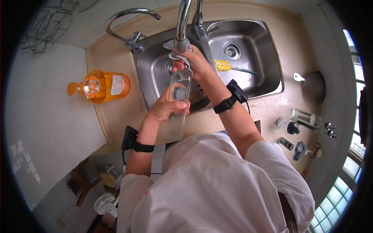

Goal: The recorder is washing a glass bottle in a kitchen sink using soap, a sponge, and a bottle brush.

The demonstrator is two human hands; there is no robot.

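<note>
A tall clear glass bottle (175, 123) slants over the left sink basin (151, 65), its base towards my body. My left hand (167, 106) is wrapped around the bottle's middle, and the fingers show through the glass. Up at the neck end, my right hand (196, 61) grips a grey-and-white cloth (182, 58) bunched against the bottle. The mouth of the bottle is hidden by the cloth, my fingers and the chrome faucet spout (182, 26) above them. No running water can be made out.
An orange detergent bottle (107, 86) lies left of the sink. The right basin (250, 81) holds a yellow-headed brush (223, 65). A smaller curved tap (134, 11) rises behind. To the right are a pan (313, 88), a glass bottle (304, 117) and small containers (285, 124).
</note>
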